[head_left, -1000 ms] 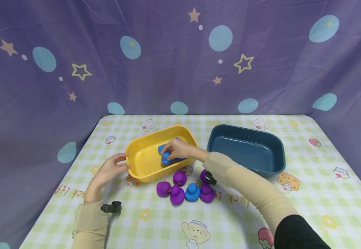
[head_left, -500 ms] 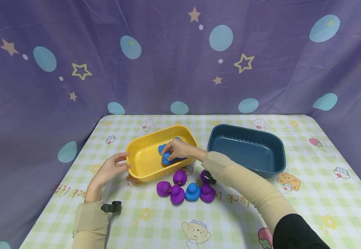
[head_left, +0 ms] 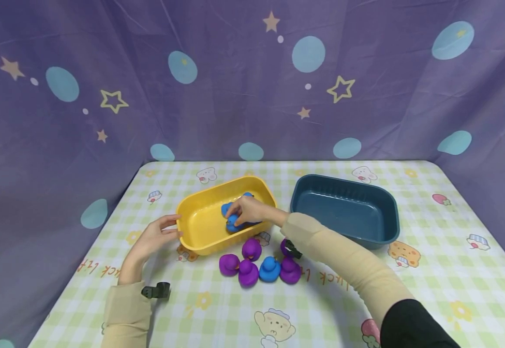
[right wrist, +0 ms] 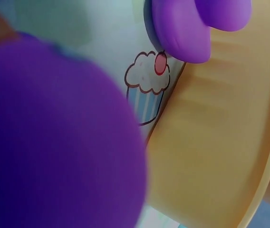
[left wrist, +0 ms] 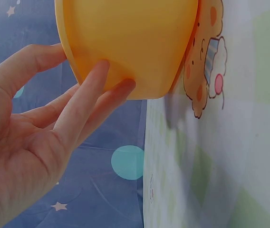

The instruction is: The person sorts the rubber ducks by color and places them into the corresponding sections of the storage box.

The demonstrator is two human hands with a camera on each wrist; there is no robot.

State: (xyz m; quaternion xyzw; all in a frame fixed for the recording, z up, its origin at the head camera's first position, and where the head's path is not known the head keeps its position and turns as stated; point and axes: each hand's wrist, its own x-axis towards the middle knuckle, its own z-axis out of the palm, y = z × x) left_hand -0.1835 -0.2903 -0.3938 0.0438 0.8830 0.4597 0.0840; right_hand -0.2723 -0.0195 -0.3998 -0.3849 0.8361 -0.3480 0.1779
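- the right hand (head_left: pixel 249 210) reaches into the yellow tub (head_left: pixel 200 227) and its fingers are curled around a blue duck (head_left: pixel 232 223) that sits on the tub floor, near the right end.
- a second blue duck (head_left: pixel 226 208) is just behind it in the same tub, partly hidden by the hand.
- the left hand (head_left: pixel 153 238) is at the left end of the tub; in the left wrist view its fingers (left wrist: pixel 90 92) lie nearly straight against the outer wall (left wrist: pixel 130 42) and the thumb is at the rim, so the hand is open and only steadies the tub.
- in front of the tub, between it and the person, stands a group of ducks on the table (head_left: pixel 344 299): four purple ducks (head_left: pixel 248 273) and one blue duck (head_left: pixel 269 269), close together; one more purple duck (head_left: pixel 285 245) is half covered by the right sleeve (head_left: pixel 348 261).
- the right forearm crosses over this group.
- a dark blue tub (head_left: pixel 344 208) stands to the right of the yellow one, near but not touching.
- the checked tablecloth carries cartoon prints; orange letters near the left wrist (head_left: pixel 90 267) and near the right sleeve read "luck", seen upside down.
- a purple curtain with stars (head_left: pixel 252 87) stands behind the table.
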